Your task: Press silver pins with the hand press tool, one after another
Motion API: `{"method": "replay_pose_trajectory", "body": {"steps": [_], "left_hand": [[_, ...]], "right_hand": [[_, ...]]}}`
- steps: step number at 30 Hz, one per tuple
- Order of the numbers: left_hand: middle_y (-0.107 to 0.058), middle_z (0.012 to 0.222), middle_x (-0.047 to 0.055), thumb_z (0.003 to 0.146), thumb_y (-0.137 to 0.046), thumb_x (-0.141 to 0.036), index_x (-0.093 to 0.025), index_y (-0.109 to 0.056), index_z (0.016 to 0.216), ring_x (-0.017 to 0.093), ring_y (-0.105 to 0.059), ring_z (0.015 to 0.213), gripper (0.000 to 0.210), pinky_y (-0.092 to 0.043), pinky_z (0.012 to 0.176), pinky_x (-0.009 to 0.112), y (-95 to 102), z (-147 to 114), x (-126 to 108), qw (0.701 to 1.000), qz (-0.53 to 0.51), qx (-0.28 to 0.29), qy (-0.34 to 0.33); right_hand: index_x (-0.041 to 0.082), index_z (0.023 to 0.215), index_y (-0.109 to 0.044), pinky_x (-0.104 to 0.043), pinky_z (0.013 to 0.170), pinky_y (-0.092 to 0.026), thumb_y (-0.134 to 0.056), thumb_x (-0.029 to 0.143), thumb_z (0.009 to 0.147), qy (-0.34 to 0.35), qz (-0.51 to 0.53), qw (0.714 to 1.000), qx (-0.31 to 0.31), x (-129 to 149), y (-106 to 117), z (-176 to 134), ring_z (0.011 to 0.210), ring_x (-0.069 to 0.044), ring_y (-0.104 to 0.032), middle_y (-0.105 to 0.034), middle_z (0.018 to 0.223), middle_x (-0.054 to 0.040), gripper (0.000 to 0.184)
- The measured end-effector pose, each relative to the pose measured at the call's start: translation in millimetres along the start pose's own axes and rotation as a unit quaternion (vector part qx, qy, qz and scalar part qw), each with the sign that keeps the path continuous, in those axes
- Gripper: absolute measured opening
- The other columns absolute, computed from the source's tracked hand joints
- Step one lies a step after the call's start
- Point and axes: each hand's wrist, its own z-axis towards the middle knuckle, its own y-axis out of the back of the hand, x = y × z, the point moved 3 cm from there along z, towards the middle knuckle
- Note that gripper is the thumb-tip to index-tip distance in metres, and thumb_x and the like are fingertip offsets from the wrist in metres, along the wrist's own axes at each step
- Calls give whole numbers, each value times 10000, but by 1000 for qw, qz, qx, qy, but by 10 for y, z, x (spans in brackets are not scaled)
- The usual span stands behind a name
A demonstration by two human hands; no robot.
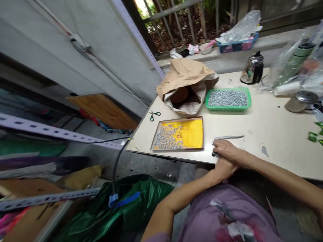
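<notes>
Both of my hands meet at the front edge of the table, just right of the shallow tray. My right hand [225, 148] lies over the left with its fingers curled; what they close on is too small to make out. Beneath it is my left hand [224, 169], its fingers mostly hidden. A small dark thing [214, 154] shows by the fingertips. Just beyond them a thin grey strip [230, 137] lies on the table. The tray [203, 132] has a yellow bottom, with many small silvery metal pieces [165, 137] spread over its left part.
Behind the tray stands an open brown paper bag [188, 75], with a green basket [250, 99] of metal pieces beside it. Scissors [153, 115] lie near the left edge. A kettle [252, 69], a lidded metal container [301, 101] and a plastic-wrapped bottle [292, 64] stand right.
</notes>
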Motion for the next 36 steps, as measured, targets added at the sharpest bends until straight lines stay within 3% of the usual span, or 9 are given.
{"method": "replay_pose_trajectory", "body": {"steps": [7,11,14,17,19,22,24,29,36], "left_hand": [[-693,1068,172,926,-493,-351,-127,-654,1146,304,-663,989,354,-504,943,455,45,23,-21,999,-37,-13,19],[-681,1078,130,951,-457,-329,-157,-675,1096,259,-637,1044,313,-510,939,368,136,-4,-28,998,-40,-38,13],[-645,1154,111,965,-418,-272,-168,-655,1131,240,-585,1141,308,-482,987,376,308,-12,126,998,-33,-56,3],[-648,1112,119,959,-399,-200,-164,-660,1092,231,-577,1102,295,-490,959,393,734,-68,600,992,18,-117,41],[-658,975,108,940,-419,-172,-171,-675,1015,218,-582,949,266,-507,859,374,1132,-131,1084,969,91,-177,148],[-630,903,102,906,-447,-138,-160,-678,950,220,-534,894,236,-476,821,362,1623,-184,1775,925,149,-172,304],[-613,898,115,895,-456,-148,-139,-681,883,239,-513,917,226,-453,817,366,1791,-190,2083,905,143,-135,378],[-604,860,127,855,-475,-132,-136,-658,729,253,-500,961,222,-422,832,356,1819,-193,2306,896,91,-91,424],[-639,797,99,767,-561,-90,-140,-627,647,217,-568,891,146,-445,826,319,1854,-242,2265,908,4,-111,403]], "right_hand": [[182,787,-604,-319,711,-469,-427,96,886,81,47,994,54,-212,-155,253,767,-183,-583,-628,850,-79,221],[201,890,-571,-269,651,-489,-395,240,955,76,219,971,-53,-191,39,376,716,-143,-599,-648,847,-47,191],[213,904,-577,-277,638,-503,-430,315,949,28,242,950,-194,-294,410,502,699,-148,-614,-661,824,-42,185],[224,934,-605,-308,655,-511,-504,372,912,-78,174,926,-324,-642,864,599,703,-167,-621,-675,846,-41,181],[223,962,-618,-319,668,-509,-524,396,895,-148,129,904,-379,-970,1130,631,697,-170,-620,-684,870,-45,209],[202,947,-646,-344,691,-496,-499,428,902,-213,78,889,-397,-1455,1393,656,658,-171,-598,-685,859,-69,274],[180,971,-667,-372,714,-482,-486,454,911,-241,39,891,-383,-1686,1462,657,624,-169,-572,-679,922,-110,333],[171,1139,-647,-386,699,-483,-490,510,908,-230,-16,912,-338,-1704,1284,567,567,-136,-527,-584,1169,-173,439],[201,1046,-673,-362,679,-534,-466,385,930,-107,95,950,-278,-908,814,594,663,-169,-603,-648,1055,-104,300]]}}
